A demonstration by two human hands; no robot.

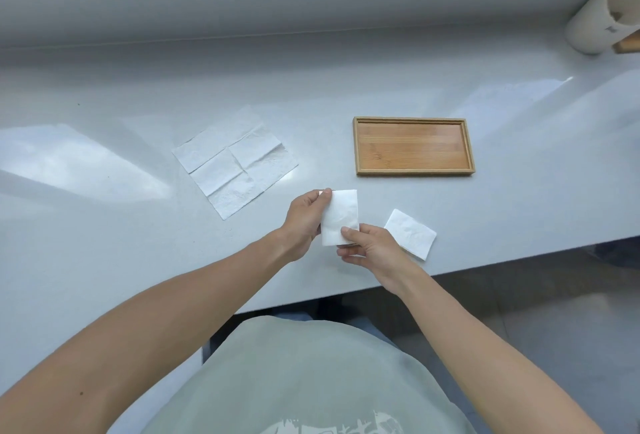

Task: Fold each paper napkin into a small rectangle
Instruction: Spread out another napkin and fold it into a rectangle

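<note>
Fingers of left hand (pixel 304 222) and right hand (pixel 372 250) pinched the white folded rectangular paper napkin (pixel 339 217) above the grey table (pixel 104 243)

- The folded napkin (pixel 339 217) is plain white.
- The unfolded napkin (pixel 235 160) is white, faintly embossed.
- The tray (pixel 360 146) is honey-brown wood with lengthwise grain.
- The table (pixel 104 225) is glossy pale grey.
- The shirt (pixel 304 381) is sage green with a white print, perhaps lettering.

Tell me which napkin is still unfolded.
The large creased napkin left of the wooden tray; it lies spread flat, unlike the two small folded ones.
</note>
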